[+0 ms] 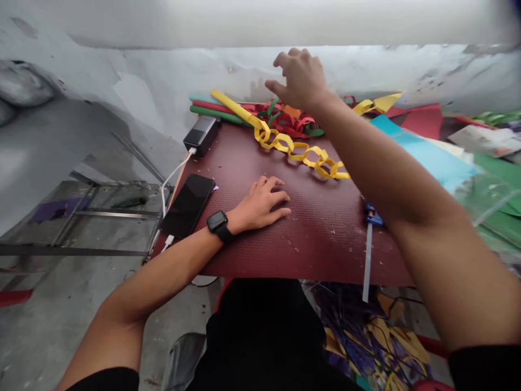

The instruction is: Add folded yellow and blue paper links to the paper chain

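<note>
My left hand, below a black wristwatch, lies palm down on the dark red table with its fingers spread. It holds nothing. My right hand is raised over the far edge of the table, fingers apart and slightly bent, with nothing in them. Beneath and in front of it runs a yellow paper chain, stretched from the back toward the middle right, where my forearm hides its end. Red, green and orange paper links are heaped behind that chain. A yellow paper roll touches its far end.
A phone and a power bank with a white cable sit at the left edge. Blue paper sheets and green sheets lie at right. A blue cutter rests near a light strip overhanging the front edge.
</note>
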The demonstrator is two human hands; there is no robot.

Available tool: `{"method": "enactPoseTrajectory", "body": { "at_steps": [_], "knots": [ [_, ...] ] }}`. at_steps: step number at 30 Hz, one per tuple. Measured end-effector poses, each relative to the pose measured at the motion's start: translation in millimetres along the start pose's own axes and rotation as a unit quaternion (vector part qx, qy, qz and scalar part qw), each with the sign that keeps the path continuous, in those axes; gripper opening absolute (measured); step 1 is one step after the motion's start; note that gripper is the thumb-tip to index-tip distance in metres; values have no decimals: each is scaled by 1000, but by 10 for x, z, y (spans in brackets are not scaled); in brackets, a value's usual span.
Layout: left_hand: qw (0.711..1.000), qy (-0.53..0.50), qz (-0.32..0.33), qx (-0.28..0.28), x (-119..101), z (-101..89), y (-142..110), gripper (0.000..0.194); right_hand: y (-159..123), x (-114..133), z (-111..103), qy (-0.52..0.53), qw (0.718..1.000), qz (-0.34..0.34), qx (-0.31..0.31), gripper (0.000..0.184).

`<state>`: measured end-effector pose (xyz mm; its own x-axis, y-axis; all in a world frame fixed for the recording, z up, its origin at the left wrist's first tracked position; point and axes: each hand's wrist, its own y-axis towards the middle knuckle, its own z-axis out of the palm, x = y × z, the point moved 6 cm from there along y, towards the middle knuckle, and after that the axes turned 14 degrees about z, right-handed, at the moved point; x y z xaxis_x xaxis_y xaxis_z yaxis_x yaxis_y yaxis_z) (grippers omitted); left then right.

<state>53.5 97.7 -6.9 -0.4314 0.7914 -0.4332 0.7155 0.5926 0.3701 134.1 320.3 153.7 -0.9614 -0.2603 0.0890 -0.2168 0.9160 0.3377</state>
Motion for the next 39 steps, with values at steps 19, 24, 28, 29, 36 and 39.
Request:
{"method": "enactPoseTrajectory", "body": {
  "at_steps": [19, 24, 28, 29, 36, 39],
  "knots": [
    [999, -2, 11, -30, 85, -54, -26, 26, -1311, -2189, 356, 7, 971, 105, 216, 40],
    [1000, -1, 4, -19, 96, -74, -33, 28, -1030, -2537, 207, 50, 978, 199, 27, 31],
    [1000, -8, -2, -17, 86, -87, -32, 28, -758, -2723, 371, 139, 957, 247, 58, 24],
    [1000, -10, -3, -17, 83, -90, -31, 27, -696, -2763, 414, 161, 951, 256, 70, 28],
    [1000, -8, 6, -18, 67, -102, -29, 28, -609, -3242, 434, 137, 948, 278, 76, 54],
    [1000, 2, 15, -23, 65, -87, -35, 27, -780, -3429, 468, 76, 955, 265, 104, 45]
  ]
}}
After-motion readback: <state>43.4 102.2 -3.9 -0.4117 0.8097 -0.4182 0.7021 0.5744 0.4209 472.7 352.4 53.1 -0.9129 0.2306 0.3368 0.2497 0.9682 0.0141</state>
